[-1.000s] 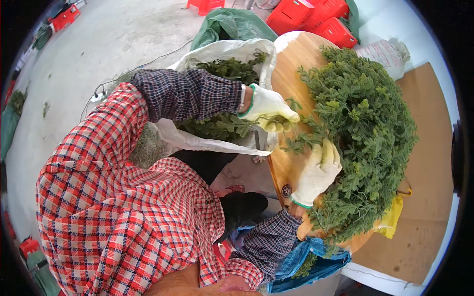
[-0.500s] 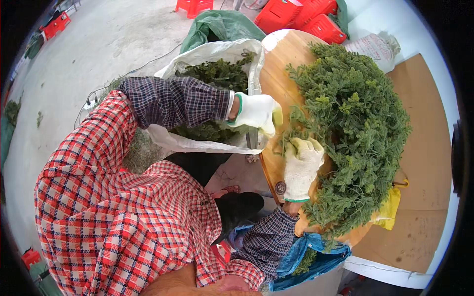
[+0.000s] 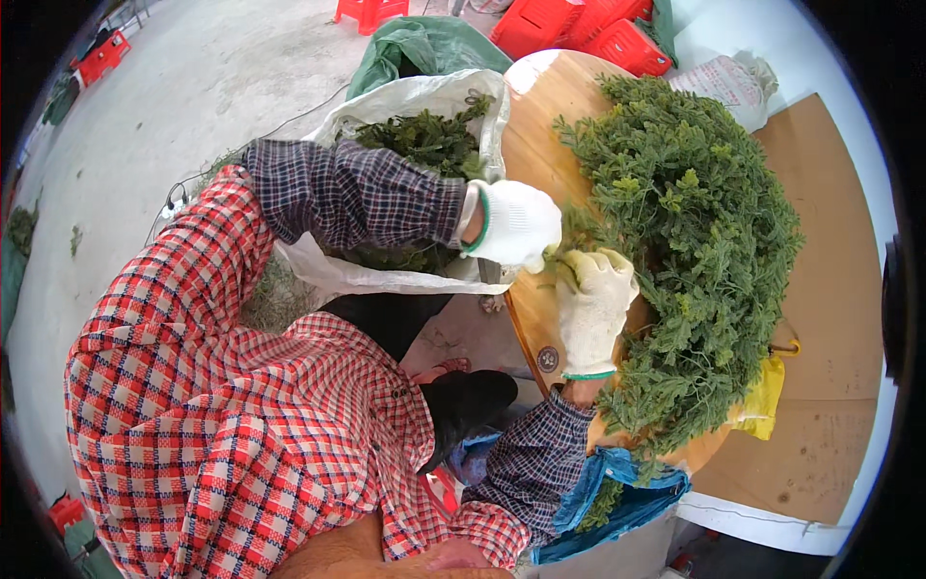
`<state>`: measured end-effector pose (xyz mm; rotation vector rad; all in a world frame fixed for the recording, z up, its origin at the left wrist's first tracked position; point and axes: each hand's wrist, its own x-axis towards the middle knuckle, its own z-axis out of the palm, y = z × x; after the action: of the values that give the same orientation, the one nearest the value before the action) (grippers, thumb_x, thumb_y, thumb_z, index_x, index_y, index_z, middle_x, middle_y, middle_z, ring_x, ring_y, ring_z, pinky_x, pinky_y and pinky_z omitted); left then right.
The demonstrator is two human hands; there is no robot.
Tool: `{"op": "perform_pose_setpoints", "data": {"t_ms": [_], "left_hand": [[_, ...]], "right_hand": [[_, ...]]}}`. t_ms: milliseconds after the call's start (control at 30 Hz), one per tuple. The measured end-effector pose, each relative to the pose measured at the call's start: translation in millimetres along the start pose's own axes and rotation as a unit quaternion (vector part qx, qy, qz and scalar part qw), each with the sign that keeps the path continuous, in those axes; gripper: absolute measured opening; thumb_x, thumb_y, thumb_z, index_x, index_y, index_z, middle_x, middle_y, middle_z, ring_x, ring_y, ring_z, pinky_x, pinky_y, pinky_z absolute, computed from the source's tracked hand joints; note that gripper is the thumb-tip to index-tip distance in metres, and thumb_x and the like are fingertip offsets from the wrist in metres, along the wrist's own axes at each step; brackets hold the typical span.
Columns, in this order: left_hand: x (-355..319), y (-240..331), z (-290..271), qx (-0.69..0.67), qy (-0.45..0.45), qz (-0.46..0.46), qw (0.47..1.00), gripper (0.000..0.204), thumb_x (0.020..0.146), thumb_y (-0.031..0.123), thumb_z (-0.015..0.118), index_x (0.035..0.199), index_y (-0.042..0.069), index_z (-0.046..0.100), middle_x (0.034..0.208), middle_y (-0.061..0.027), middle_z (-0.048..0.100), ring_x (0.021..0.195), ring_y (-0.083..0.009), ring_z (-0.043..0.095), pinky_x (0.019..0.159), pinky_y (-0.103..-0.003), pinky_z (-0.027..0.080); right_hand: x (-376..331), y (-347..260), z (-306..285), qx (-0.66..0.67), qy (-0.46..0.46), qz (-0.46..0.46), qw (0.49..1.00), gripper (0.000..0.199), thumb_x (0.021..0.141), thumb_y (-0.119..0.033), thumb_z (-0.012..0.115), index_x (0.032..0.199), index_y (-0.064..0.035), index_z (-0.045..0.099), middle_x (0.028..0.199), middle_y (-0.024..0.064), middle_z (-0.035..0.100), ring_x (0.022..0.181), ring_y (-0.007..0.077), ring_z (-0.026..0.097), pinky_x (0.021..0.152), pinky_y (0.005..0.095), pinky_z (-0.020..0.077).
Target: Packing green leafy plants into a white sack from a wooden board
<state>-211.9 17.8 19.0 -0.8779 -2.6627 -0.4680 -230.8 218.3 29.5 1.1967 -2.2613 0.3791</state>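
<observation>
A big heap of green leafy sprigs [image 3: 699,241] covers a round wooden table [image 3: 540,125]. My left hand [image 3: 516,224], in a white glove, is closed around a small green sprig at the heap's near edge. My right hand [image 3: 590,307], in a pale yellowish glove, lies right beside it with its fingers curled on the same sprigs. Both hands touch each other over the table's edge. Behind my left forearm stands an open white sack [image 3: 386,106] with more green sprigs [image 3: 429,140] inside.
Red plastic crates [image 3: 579,29] and a green tarp [image 3: 415,43] lie beyond the table. A blue bag [image 3: 617,497] with greens hangs below the table's near edge, a yellow bag [image 3: 762,400] at its right. Cardboard sheets [image 3: 839,289] lie to the right. Concrete floor spreads to the left.
My left hand has moved from the sack's rim toward the heap. My right hand has shifted up along the heap's edge, and the two hands have come together on the sprigs.
</observation>
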Motion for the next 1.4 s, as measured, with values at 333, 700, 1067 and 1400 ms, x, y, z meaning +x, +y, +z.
{"op": "perform_pose_setpoints", "data": {"t_ms": [333, 700, 1067, 1400], "left_hand": [[49.4, 16.1, -47.6, -0.043, -0.089, -0.065, 0.993, 0.040, 0.079, 0.042, 0.061, 0.067, 0.004, 0.068, 0.058, -0.0152, 0.060, 0.060, -0.0330, 0.061, 0.055, -0.041, 0.048], [57.1, 46.3, -45.7, -0.343, -0.081, -0.218, 0.910, 0.029, 0.090, 0.030, 0.056, 0.110, 0.012, 0.066, 0.098, -0.0103, 0.068, 0.080, -0.0243, 0.064, 0.071, -0.031, 0.050], [42.7, 13.1, 1.2, -0.156, 0.035, 0.029, 0.987, 0.040, 0.088, 0.015, 0.050, 0.128, 0.012, 0.052, 0.120, -0.0118, 0.061, 0.100, -0.0282, 0.063, 0.086, -0.034, 0.050], [42.5, 23.4, 8.5, -0.396, -0.001, 0.007, 0.918, 0.043, 0.088, 0.021, 0.055, 0.125, -0.001, 0.052, 0.103, -0.0109, 0.065, 0.087, -0.0221, 0.063, 0.079, -0.031, 0.049]], "right_hand": [[8.7, -11.3, -22.7, 0.008, 0.161, 0.183, 0.970, 0.017, 0.077, -0.011, 0.068, 0.094, -0.0078, 0.068, 0.100, 0.0070, 0.063, 0.099, 0.0273, 0.054, 0.087, 0.0391, 0.0417], [-17.6, -60.9, -10.0, 0.399, 0.179, 0.428, 0.791, 0.043, 0.087, -0.025, 0.064, 0.115, 0.0071, 0.055, 0.109, 0.0155, 0.061, 0.102, 0.0241, 0.056, 0.093, 0.0344, 0.0416], [-7.9, -61.4, 5.0, 0.599, 0.172, 0.437, 0.649, 0.037, 0.084, -0.008, 0.064, 0.114, 0.0081, 0.051, 0.098, 0.0076, 0.060, 0.088, 0.0122, 0.057, 0.077, 0.0243, 0.0455], [-57.7, -63.6, -1.4, 0.436, 0.070, 0.312, 0.841, 0.032, 0.090, -0.015, 0.060, 0.117, 0.0004, 0.054, 0.112, 0.0068, 0.059, 0.097, 0.0203, 0.058, 0.086, 0.0298, 0.0451]]}}
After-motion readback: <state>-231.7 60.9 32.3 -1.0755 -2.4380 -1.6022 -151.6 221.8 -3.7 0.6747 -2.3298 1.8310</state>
